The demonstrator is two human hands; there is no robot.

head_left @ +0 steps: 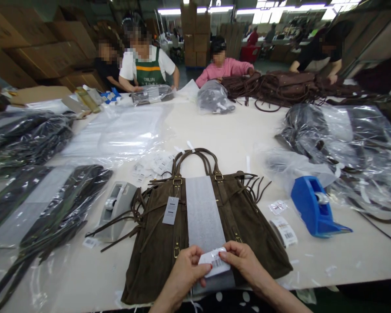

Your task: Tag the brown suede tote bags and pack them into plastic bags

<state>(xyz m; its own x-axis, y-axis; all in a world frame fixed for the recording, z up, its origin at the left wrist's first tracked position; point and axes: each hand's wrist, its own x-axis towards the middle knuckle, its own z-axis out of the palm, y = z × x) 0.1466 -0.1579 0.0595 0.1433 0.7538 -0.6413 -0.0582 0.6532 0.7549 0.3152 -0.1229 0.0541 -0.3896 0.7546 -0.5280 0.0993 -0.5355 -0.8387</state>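
Observation:
A dark olive handbag lies flat before me, its two handles pointing away and fringe cords spread at both sides. Down its middle runs a strip of grey-white paper. Over the lower part of that strip, my left hand and my right hand pinch a small white barcode label between thumbs and fingers, one at each end. A grey hang tag dangles from the bag's left handle strap.
A grey tape dispenser stands left of the bag, a blue tape dispenser right. Barcode stickers lie nearby. Plastic-wrapped bags flank both sides. Clear plastic sheets lie behind. Several people work across the table, by brown bags.

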